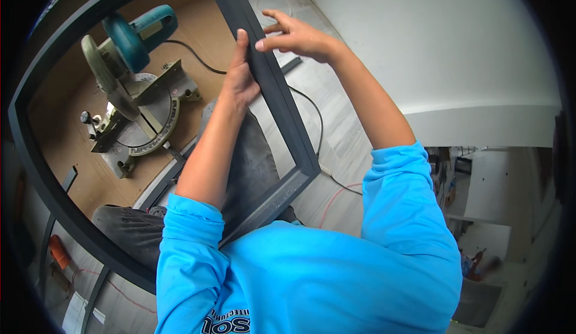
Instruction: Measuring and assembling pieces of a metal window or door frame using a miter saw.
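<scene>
A large dark grey metal frame, rectangular like a window frame, is tilted across my lap. My left hand grips its right-hand bar from the inner side, thumb up along the edge; the fingers behind the bar are hidden. Just outside the same bar, my right hand is open with its fingers apart, the thumb side close to the metal. Whether it touches the bar I cannot tell. Through the frame's opening a teal and grey miter saw shows, standing on brown cardboard.
A black cable runs from the saw across the light floor. Dark metal strips and an orange-handled tool lie at the lower left. A white wall rises at the right, with cluttered shelves below it.
</scene>
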Action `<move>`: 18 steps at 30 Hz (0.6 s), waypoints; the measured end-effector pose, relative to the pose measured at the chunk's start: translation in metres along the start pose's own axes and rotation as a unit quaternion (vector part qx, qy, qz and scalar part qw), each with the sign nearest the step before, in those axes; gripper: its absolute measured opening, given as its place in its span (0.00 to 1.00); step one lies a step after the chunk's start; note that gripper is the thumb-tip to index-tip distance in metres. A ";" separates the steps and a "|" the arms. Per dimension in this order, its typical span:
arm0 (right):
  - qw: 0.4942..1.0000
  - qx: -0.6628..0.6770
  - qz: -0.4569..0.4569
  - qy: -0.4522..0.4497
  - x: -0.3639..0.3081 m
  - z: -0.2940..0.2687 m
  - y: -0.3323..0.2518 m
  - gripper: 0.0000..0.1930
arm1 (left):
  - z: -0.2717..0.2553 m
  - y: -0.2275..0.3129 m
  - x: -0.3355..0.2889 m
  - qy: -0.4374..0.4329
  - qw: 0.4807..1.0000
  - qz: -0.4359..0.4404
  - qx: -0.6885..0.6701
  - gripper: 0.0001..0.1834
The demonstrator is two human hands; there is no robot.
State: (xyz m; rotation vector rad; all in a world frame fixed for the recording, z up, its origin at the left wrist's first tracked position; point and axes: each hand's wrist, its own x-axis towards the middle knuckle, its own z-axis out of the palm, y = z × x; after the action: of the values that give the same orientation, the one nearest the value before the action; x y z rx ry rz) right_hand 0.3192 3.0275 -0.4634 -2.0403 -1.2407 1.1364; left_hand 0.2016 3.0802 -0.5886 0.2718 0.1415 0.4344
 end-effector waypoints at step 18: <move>0.995 0.065 0.070 0.035 -0.162 0.102 0.125 0.50 | -0.015 -0.010 0.012 -0.070 0.996 -0.056 -0.026 0.44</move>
State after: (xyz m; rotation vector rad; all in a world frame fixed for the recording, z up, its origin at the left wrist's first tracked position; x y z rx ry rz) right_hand 0.2533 2.8247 -0.5462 -2.0764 -0.9779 1.1654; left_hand 0.2133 3.0806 -0.6067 0.2408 0.0081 0.3061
